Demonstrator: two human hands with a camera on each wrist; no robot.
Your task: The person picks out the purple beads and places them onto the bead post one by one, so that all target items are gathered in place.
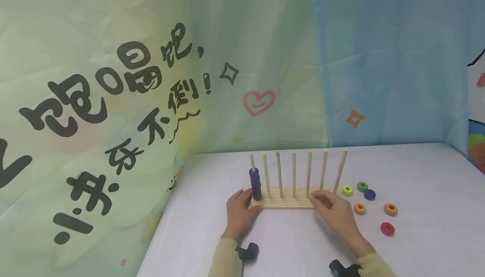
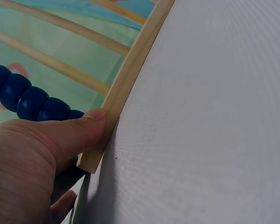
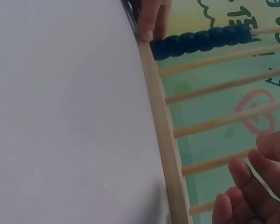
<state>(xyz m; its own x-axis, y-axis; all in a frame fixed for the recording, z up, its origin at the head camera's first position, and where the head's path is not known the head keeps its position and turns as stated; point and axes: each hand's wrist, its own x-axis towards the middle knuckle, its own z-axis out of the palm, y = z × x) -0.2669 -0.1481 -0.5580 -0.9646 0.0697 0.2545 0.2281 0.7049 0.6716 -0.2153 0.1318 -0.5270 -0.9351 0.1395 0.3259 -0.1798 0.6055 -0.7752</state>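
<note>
A wooden peg rack (image 1: 288,203) stands upright on the table, with a row of several thin pegs rising from its base. Dark blue beads (image 1: 255,184) are stacked on its leftmost peg, and the other pegs carry none. My left hand (image 1: 239,213) grips the base's left end, the thumb (image 2: 94,122) pressed on the front edge. Near the rack's right side, my right hand (image 1: 333,214) hovers with loosely bent fingers (image 3: 242,179). Nothing shows between its thumb and fingertips. In the right wrist view the blue beads (image 3: 203,41) sit beside the left hand (image 3: 151,18).
Loose beads lie right of the rack: yellow (image 1: 347,190), green (image 1: 362,187), blue (image 1: 369,195), two orange, one nearer (image 1: 360,209) and one farther right (image 1: 391,209), and red (image 1: 387,229). A printed curtain (image 1: 261,66) hangs behind the white table (image 1: 295,243).
</note>
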